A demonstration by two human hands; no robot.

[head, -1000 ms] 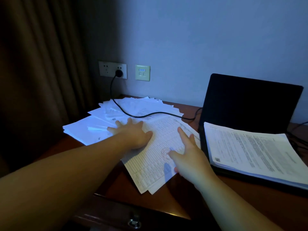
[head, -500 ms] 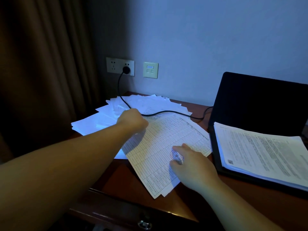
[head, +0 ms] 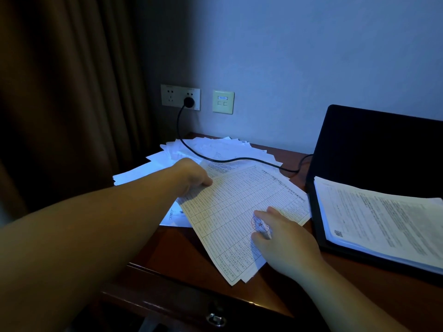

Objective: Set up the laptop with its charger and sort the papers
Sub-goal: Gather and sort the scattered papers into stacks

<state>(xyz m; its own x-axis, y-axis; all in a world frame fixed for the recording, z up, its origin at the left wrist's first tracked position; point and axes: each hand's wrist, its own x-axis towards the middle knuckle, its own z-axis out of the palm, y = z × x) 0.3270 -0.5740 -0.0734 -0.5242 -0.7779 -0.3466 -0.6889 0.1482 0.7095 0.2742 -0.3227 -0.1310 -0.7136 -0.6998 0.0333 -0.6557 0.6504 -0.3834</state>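
A large gridded sheet with a red stamp [head: 235,212] lies on top of a loose spread of white papers [head: 215,149] on the wooden desk [head: 187,250]. My left hand [head: 191,176] grips the sheet's far left edge, fingers curled under it. My right hand [head: 282,238] rests on the sheet beside the stamp, fingers bent, fingertips pressing the paper. An open black laptop [head: 374,149] stands at the right, with a stack of printed pages [head: 383,219] lying on its keyboard. The black charger cable [head: 239,159] runs from the wall socket [head: 181,98] across the papers toward the laptop.
A brown curtain [head: 72,92] hangs at the left. A second wall plate [head: 223,101] sits beside the socket. A drawer with a metal pull [head: 215,319] is in the desk's front edge below the papers.
My left hand went from lying flat on the papers to curling around the gridded sheet's left edge. My right hand's fingers bent and slid back next to the red stamp.
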